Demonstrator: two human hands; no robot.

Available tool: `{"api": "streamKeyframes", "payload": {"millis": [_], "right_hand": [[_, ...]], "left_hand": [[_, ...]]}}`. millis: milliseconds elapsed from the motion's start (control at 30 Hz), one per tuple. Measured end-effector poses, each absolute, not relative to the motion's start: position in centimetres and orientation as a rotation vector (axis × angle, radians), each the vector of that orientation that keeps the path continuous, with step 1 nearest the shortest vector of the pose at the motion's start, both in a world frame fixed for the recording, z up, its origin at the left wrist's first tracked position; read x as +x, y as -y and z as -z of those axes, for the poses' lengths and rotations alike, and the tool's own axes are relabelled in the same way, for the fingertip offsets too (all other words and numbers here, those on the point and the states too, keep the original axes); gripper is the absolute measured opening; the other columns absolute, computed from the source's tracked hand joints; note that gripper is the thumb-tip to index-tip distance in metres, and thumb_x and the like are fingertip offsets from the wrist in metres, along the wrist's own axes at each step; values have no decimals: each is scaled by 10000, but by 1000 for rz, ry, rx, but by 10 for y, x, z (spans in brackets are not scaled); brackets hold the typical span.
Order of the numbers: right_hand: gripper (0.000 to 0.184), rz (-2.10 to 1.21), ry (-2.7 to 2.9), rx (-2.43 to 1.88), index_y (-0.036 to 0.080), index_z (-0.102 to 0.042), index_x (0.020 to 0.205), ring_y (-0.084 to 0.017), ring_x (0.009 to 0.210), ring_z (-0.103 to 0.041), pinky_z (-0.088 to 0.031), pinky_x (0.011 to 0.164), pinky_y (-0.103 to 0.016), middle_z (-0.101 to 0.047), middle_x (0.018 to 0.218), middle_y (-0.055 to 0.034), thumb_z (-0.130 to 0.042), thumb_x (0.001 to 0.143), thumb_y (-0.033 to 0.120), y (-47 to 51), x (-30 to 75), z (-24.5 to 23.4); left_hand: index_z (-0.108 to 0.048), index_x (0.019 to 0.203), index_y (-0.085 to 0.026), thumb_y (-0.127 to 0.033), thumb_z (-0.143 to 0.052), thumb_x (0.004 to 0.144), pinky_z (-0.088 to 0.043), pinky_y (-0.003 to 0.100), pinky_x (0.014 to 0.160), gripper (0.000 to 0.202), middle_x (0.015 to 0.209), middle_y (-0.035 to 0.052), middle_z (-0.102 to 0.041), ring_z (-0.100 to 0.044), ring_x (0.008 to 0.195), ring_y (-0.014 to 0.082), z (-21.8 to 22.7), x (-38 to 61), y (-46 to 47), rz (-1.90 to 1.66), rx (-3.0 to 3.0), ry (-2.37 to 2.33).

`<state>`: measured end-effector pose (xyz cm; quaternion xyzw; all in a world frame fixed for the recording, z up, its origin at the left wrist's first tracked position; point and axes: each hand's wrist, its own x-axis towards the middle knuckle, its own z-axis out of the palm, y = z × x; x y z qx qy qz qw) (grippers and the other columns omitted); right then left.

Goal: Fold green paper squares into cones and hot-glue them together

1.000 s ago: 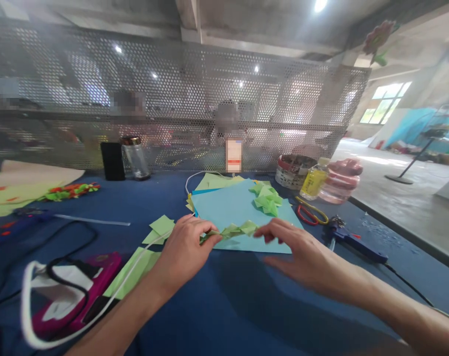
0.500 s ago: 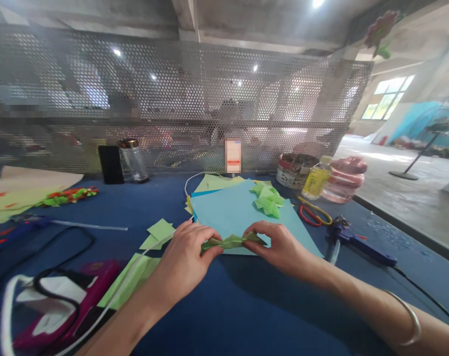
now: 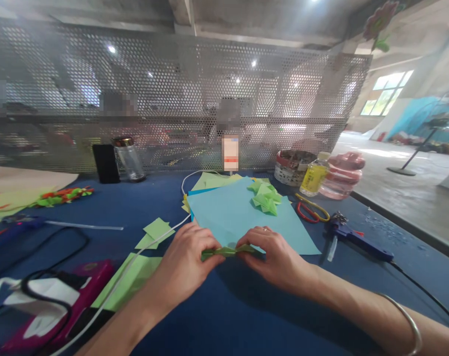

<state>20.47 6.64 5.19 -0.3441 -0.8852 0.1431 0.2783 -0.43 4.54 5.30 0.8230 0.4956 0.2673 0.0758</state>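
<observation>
Between my two hands is a folded strip of green paper (image 3: 229, 251), seen nearly edge-on. My left hand (image 3: 192, 252) pinches its left end between thumb and fingers. At the other end, my right hand (image 3: 270, 249) pinches it the same way, and the fingers cover part of it. Just beyond lies a light blue paper sheet (image 3: 224, 207) on a stack of coloured sheets. Several folded green paper pieces (image 3: 265, 197) sit on its right part. Small green paper squares (image 3: 157, 231) rest left of my left hand, with a larger green sheet (image 3: 130, 282) nearer me.
A hot glue gun (image 3: 357, 240) and scissors (image 3: 313, 210) lie right. Behind them stand a round container (image 3: 294, 168), a yellow bottle (image 3: 313, 178) and a pink jug (image 3: 343, 175). A white cable (image 3: 135, 254) crosses the left side near a magenta box (image 3: 94, 287). A perforated screen (image 3: 165, 99) closes the back.
My hands have come slightly closer together, and the green paper between them looks flatter, with its raised folds less visible. The whole view has shifted slightly.
</observation>
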Motion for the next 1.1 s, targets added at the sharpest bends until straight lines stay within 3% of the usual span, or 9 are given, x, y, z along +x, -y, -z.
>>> {"api": "streamKeyframes", "payload": {"millis": [200,400,600,767,867,1000,1100], "right_hand": [[146,-396,2404,-929,183,-641,917,-160,778,-608,-409,764,-299,-681,842,-9,-650,815,79,-66,205,-50],[344,-455,2406,-992,187,-574,1129,-209,985,-611,-453,850,-324,-656,1065,-66,-673,802,147,-69,208,-47],[210,-465,2368,-1085,205,-575,1021,-190,892,-639,-472,811,-319,-688,949,-34,-620,823,154,-75,211,-47],[87,-444,2369,-1118,211,-594,918,-173,812,-639,-459,756,-298,-698,861,-11,-577,863,146,-77,212,-48],[73,-422,2386,-1129,206,-612,874,-167,785,-633,-443,745,-286,-698,846,-8,-594,859,136,-76,213,-47],[86,-405,2417,-1132,207,-625,885,-166,788,-634,-430,775,-289,-700,847,-5,-623,849,129,-76,213,-45],[114,-398,2437,-1141,205,-629,899,-167,800,-635,-426,802,-295,-702,855,-7,-628,841,106,-76,213,-43]], "left_hand": [[-601,657,-178,-128,-659,835,-414,423,885,195,677,-32,-594,-586,736,180,-54,-4,-44,-771,2524,-1493],[-613,681,-177,-108,-689,812,-345,476,1006,166,719,-25,-622,-594,789,188,-53,-8,-45,-773,2584,-1567],[-631,713,-186,-119,-649,838,-301,559,1035,143,846,20,-684,-607,860,240,-51,-14,-49,-797,2628,-1723],[-646,737,-210,-124,-677,813,-307,588,1030,119,845,10,-708,-625,887,260,-47,-15,-51,-761,2646,-1735],[-657,851,-228,-122,-732,766,-293,612,1038,155,885,6,-725,-637,932,273,-43,-15,-51,-739,2647,-1704],[-601,1096,-221,-175,-814,705,-276,611,1060,447,1030,33,-714,-631,1018,281,-37,-14,-51,-739,2632,-1677],[-542,1178,-241,-184,-813,717,-257,584,1086,538,1090,17,-686,-615,1061,261,-35,-13,-50,-769,2605,-1637]]}}
